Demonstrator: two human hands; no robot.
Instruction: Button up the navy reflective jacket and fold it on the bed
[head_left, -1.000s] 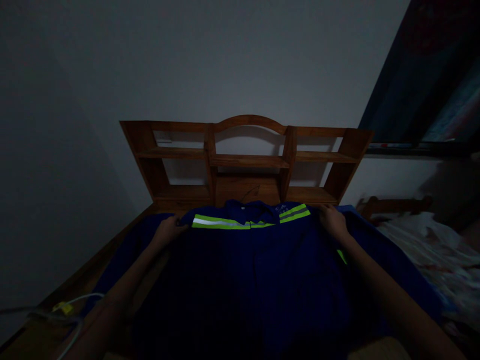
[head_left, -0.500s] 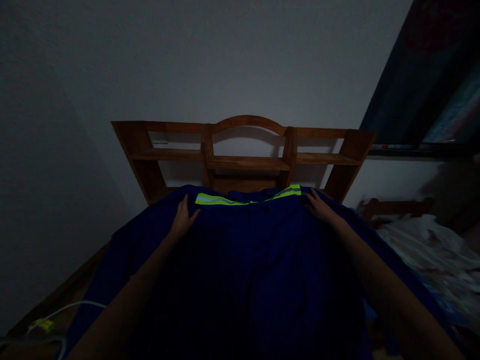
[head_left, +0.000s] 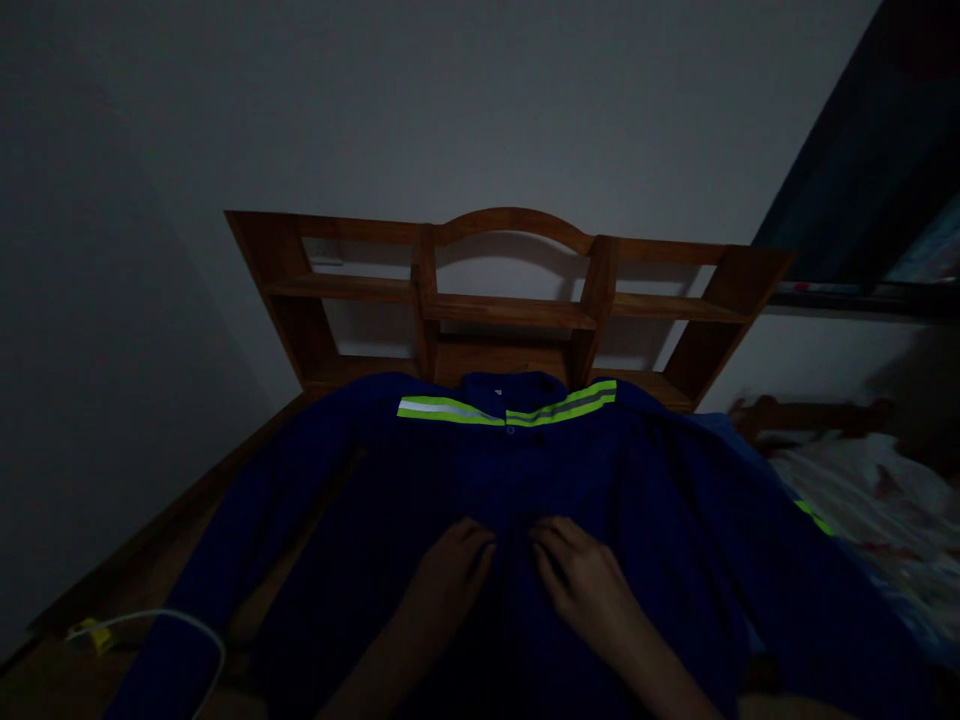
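A dark blue work jacket (head_left: pixel 570 470) with yellow-green reflective strips across the chest lies spread out, front up, its collar at the far end and both sleeves spread to the sides. My left hand (head_left: pixel 455 562) rests on the jacket's front just left of the centre line, fingers bent and thumb apart from them. Opposite it, my right hand (head_left: pixel 581 565) is on the right front panel, its fingers also bent with the thumb apart. No fold of cloth is visible in either hand. The lower part of the jacket is lost in darkness.
A wooden headboard with shelves (head_left: pixel 517 310) stands beyond the collar, against a pale wall (head_left: pixel 480 110). A white cable (head_left: pixel 161 612) crosses the left sleeve, near a small yellow object (head_left: pixel 99 635). Rumpled whitish fabric (head_left: pixel 885 500) lies at the right. The room is dim.
Both hands have left the shoulder area and come down and inward to the middle of the jacket's front. The collar and chest strips now show more fully.
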